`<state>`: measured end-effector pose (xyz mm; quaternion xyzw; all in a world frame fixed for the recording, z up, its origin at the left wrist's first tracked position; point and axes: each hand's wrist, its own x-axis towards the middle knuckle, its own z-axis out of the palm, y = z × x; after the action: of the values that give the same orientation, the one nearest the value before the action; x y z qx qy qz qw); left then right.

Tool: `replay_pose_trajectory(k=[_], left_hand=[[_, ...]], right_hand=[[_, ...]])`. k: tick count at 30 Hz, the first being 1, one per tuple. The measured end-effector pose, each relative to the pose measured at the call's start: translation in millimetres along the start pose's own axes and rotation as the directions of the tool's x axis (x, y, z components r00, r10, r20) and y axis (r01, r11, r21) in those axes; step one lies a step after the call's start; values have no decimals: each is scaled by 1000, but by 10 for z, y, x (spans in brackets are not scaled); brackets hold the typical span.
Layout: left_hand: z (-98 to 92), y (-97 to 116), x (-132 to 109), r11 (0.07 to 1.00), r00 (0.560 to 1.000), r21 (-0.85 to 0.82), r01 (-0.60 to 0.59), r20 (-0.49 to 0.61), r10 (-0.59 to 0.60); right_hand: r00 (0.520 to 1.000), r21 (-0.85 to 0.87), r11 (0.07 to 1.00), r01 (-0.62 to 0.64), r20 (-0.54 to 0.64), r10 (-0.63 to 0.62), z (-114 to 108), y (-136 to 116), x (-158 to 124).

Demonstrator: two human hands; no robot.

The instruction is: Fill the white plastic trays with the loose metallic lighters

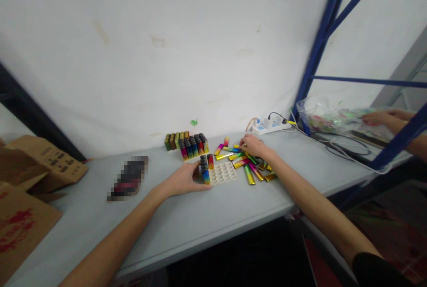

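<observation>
Cartons (pixel 43 167), brown, at the far left of the table (pixel 187 216). One dark item (pixel 130 178), too blurred to identify. Gold block (pixel 172 141) of upright lighters, near the wall. My left hand (pixel 185 178): fingers and thumb curved apart around the tray's left end, beside the standing lighters (pixel 206 177); whether it presses on them I cannot tell. Black-capped block (pixel 194 147), upright, tightly grouped, behind the tray. Tray (pixel 223 174), pale, flat before me: left end set with the standing lighters, plus a red lighter (pixel 210 161) toward the back; the other holes show open, so by my reckoning the smaller share is filled and most remains. Loose lighters (pixel 250 174), many, strewn right of the tray, lying flat, not yet stood up. My right hand (pixel 255 146): fingers bent down among them, nearly together; whether one is pinched I cannot tell. Power strip (pixel 271 125), white, by the wall. Clear bag (pixel 320 113), with a co-worker's hand (pixel 378 118) at it.
</observation>
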<state>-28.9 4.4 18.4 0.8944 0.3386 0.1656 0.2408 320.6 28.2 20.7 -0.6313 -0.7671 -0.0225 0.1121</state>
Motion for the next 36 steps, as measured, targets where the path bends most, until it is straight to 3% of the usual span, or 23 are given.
replay_pose_trajectory(k=[5, 8, 13, 19, 25, 30, 36], left_hand=[[-12, 30, -1, 1000, 1000, 11, 13, 5, -13], [-23, 39, -3, 1000, 1000, 23, 19, 18, -19], [-15, 7, -5, 999, 1000, -32, -20, 0, 20], [10, -63, 2, 998, 1000, -48, -28, -3, 28], [10, -62, 7, 997, 1000, -78, -19, 4, 20], [1, -26, 3, 996, 999, -89, -29, 10, 30], [-3, -3, -3, 996, 1000, -85, -17, 8, 17]], right_hand=[[999, 30, 999, -31, -24, 32, 9, -16, 4], [993, 210, 978, -2, -113, 26, -17, -43, -14], [943, 504, 853, 138, -331, 43, -96, -216, -42], [977, 793, 601, 104, -193, 86, -116, -486, -74], [960, 766, 589, 259, -270, -71, -98, -643, -85], [966, 868, 428, 251, -195, -170, -50, -789, -135], [972, 791, 582, 188, -234, 4, -11, -952, -185]])
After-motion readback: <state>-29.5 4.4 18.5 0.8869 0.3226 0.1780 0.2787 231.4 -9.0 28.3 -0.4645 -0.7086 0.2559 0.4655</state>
